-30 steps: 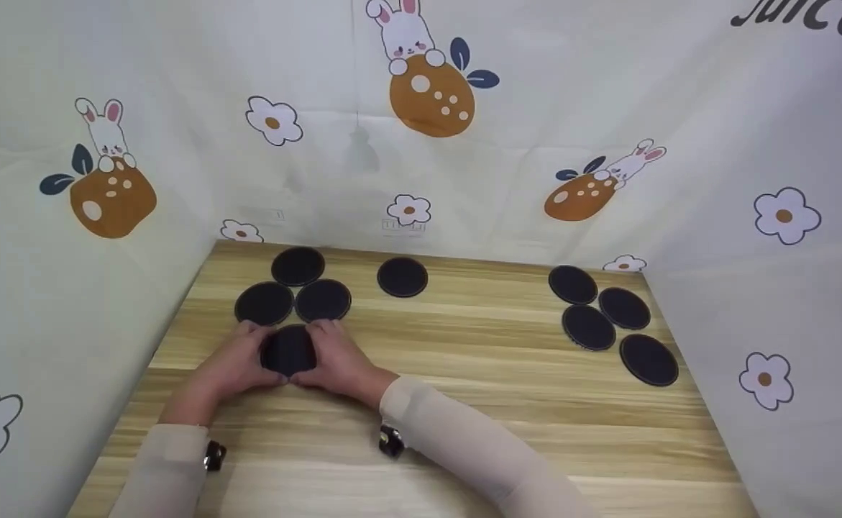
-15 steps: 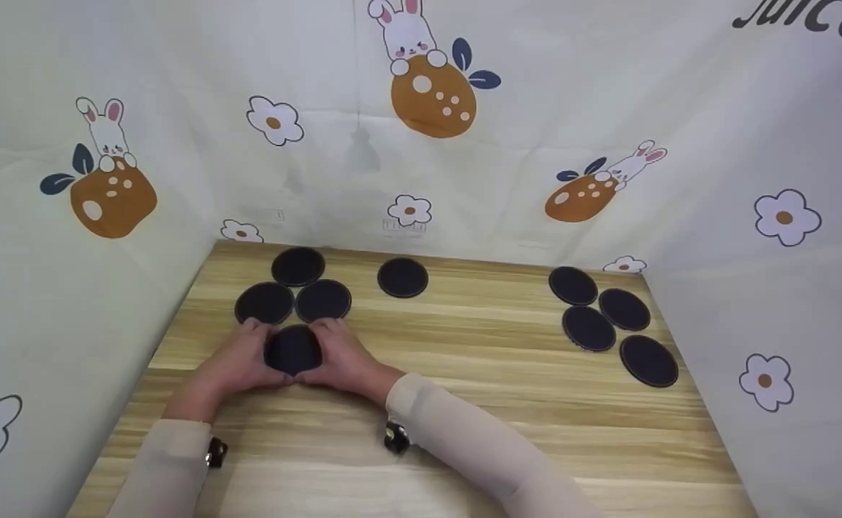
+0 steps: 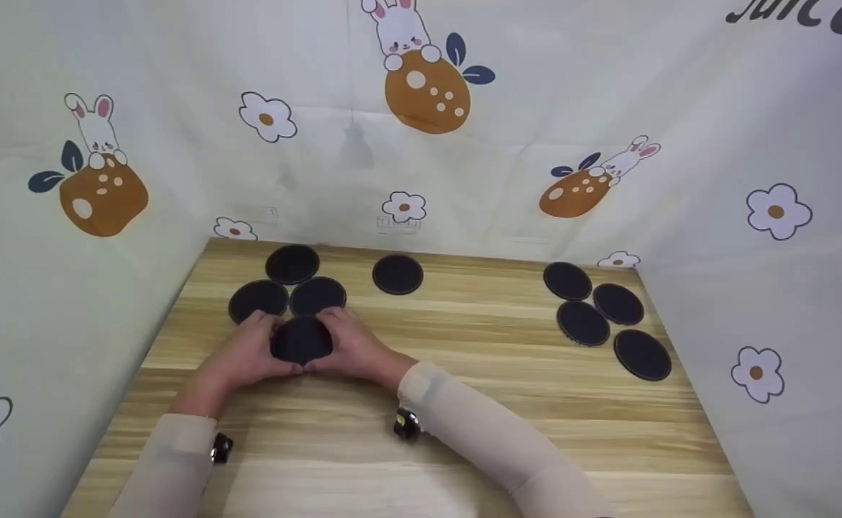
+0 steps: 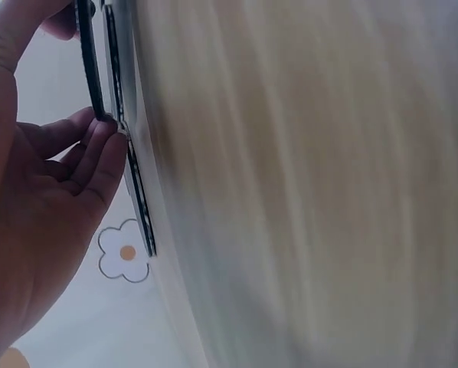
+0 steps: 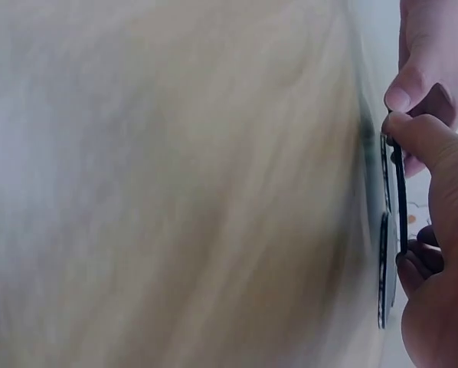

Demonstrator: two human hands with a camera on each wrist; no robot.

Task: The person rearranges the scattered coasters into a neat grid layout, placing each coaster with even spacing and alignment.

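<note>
Both hands hold one round black coaster [image 3: 302, 340] by its rim, the left hand [image 3: 252, 352] at its left side and the right hand [image 3: 356, 345] at its right. Each thumb lies along the near edge, and the thumbs almost meet. In the right wrist view the held coaster [image 5: 401, 199] appears edge-on, slightly apart from the coasters below it. From the left wrist it also shows as a thin dark disc [image 4: 89, 61] between the fingers. Just beyond the hands, three like coasters [image 3: 318, 296] lie close together on the wooden table [image 3: 363, 446].
A single coaster [image 3: 397, 274] lies near the table's back edge. Several more coasters [image 3: 583, 323] form a group at the right. Printed cloth walls [image 3: 478, 180] enclose the table on the left, back and right.
Both hands have carried the held coaster a little to the right and slightly farther back. The head view has shifted slightly. The other coasters stay where they were on the table.
</note>
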